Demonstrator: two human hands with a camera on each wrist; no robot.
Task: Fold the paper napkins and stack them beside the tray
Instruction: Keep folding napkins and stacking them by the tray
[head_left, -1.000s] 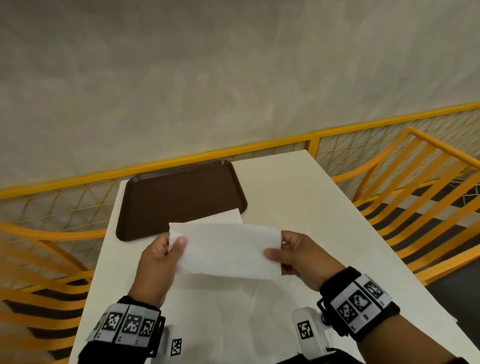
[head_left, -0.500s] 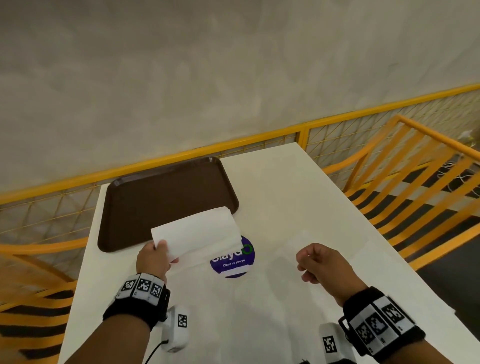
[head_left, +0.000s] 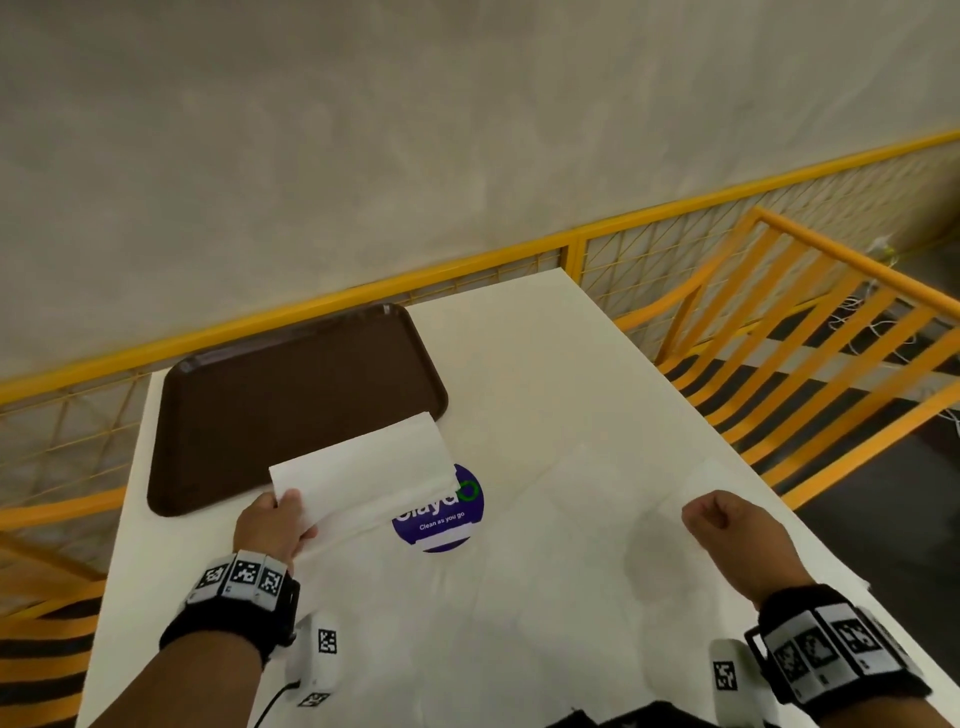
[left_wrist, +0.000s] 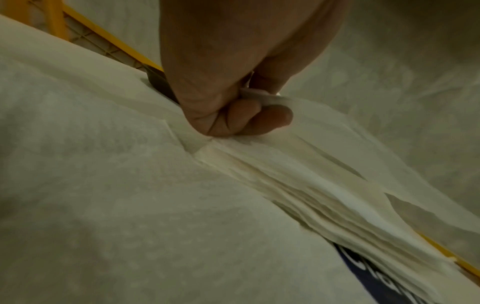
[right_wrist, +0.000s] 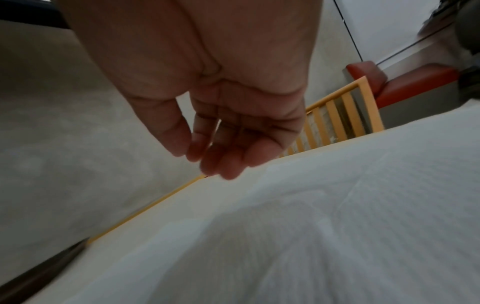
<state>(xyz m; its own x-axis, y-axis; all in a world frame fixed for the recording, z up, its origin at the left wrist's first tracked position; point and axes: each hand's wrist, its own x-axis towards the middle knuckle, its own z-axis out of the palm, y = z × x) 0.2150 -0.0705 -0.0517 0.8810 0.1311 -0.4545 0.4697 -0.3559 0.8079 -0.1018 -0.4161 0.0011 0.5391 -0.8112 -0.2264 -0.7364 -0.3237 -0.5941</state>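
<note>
My left hand (head_left: 283, 522) pinches the near left corner of a folded white napkin (head_left: 363, 465) between thumb and curled fingers, just over a stack of folded napkins (left_wrist: 324, 197) beside the brown tray (head_left: 291, 395). The left wrist view shows the stack's layered edges under the held napkin (left_wrist: 306, 109) and my left hand (left_wrist: 249, 102). My right hand (head_left: 719, 519) hovers over the flat unfolded napkins (head_left: 519, 613) with loosely curled fingers, holding nothing. In the right wrist view the right hand (right_wrist: 215, 152) hangs above white paper (right_wrist: 337, 236).
The white table (head_left: 530, 353) carries a round blue sticker (head_left: 441, 519), partly covered by the stack. A yellow mesh railing (head_left: 467, 265) runs behind the table. A yellow slatted bench (head_left: 810, 322) stands to the right.
Both hands held the folded napkin a second ago. The right hand let go and drew back right. The left hand carried the napkin left and down onto the stack beside the tray.
</note>
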